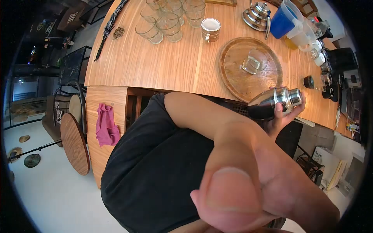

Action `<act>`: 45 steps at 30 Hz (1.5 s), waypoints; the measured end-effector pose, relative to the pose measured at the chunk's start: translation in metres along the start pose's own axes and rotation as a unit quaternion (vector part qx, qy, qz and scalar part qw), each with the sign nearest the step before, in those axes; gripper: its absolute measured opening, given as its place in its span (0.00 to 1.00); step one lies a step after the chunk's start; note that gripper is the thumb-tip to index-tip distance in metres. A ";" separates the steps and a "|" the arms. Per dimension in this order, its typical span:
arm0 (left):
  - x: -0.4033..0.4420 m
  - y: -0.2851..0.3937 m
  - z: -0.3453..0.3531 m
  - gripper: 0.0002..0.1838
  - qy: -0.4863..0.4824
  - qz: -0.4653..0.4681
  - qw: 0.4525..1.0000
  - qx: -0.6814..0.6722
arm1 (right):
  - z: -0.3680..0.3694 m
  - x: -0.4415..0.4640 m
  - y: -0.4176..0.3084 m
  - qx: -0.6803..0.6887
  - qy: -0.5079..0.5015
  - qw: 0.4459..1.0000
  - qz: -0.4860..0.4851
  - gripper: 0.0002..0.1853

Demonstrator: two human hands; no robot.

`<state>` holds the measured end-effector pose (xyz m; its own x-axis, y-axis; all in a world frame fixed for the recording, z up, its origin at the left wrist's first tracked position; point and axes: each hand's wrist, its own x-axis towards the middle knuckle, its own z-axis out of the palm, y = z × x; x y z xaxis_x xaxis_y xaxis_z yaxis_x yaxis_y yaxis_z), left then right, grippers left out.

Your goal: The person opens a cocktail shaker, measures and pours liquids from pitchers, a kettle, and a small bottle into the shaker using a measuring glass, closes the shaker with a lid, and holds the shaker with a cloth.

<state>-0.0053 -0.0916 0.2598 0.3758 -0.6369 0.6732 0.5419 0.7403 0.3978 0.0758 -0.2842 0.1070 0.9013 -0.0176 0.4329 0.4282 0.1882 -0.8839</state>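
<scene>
My left hand (281,116) holds a shiny metal cocktail shaker (274,103), tilted on its side with the capped end to the right, beside the near edge of a round wooden tray (229,73). Its thumb lies across the metal and its fingers curl round the capped end. A short clear glass (254,63) stands on that tray. Very close to the camera, my right hand (248,190) fills the lower middle, its big thumb nail toward me. Most of its other fingers are hidden, so I cannot tell whether it holds anything.
Several clear glasses (169,25) and a striped mug (210,30) stand on the wooden counter (167,66). Farther right are a metal kettle (257,16) and a blue pitcher (285,19). A pink cloth (106,126) lies at left, a folded umbrella (110,27) beyond.
</scene>
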 end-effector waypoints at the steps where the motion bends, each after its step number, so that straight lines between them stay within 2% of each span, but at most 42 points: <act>1: 0.000 0.001 -0.001 0.63 -0.004 -0.001 1.000 0.000 | 0.001 0.001 0.000 -0.002 -0.001 1.000 0.001 0.48; 7: -0.005 0.004 -0.001 0.64 -0.016 -0.003 1.000 -0.005 | 0.017 0.000 -0.009 -0.035 0.032 0.999 0.015 0.48; 10: -0.006 0.006 -0.001 0.64 -0.023 -0.004 1.000 -0.006 | 0.020 0.002 -0.008 0.001 0.003 1.000 0.010 0.48; 15: -0.004 0.006 -0.003 0.64 -0.046 -0.003 0.999 -0.012 | 0.016 0.002 -0.003 -0.029 0.015 0.999 -0.014 0.50; 28: -0.006 0.006 -0.007 0.66 -0.087 -0.009 0.996 -0.031 | 0.019 -0.001 -0.008 -0.008 -0.001 1.000 0.007 0.49; 43: -0.007 0.009 -0.009 0.68 -0.155 -0.019 0.986 -0.054 | 0.018 -0.010 -0.013 -0.032 0.019 0.999 -0.029 0.48; 45: -0.009 0.009 -0.009 0.68 -0.163 -0.018 0.985 -0.057 | 0.030 -0.016 -0.029 -0.021 0.049 0.998 0.023 0.48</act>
<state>0.0026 -0.0811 0.2518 0.1039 -0.5462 0.8312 0.6380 0.6778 0.3656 0.0471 -0.2599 0.1314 0.9212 -0.1069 0.3741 0.3869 0.1494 -0.9099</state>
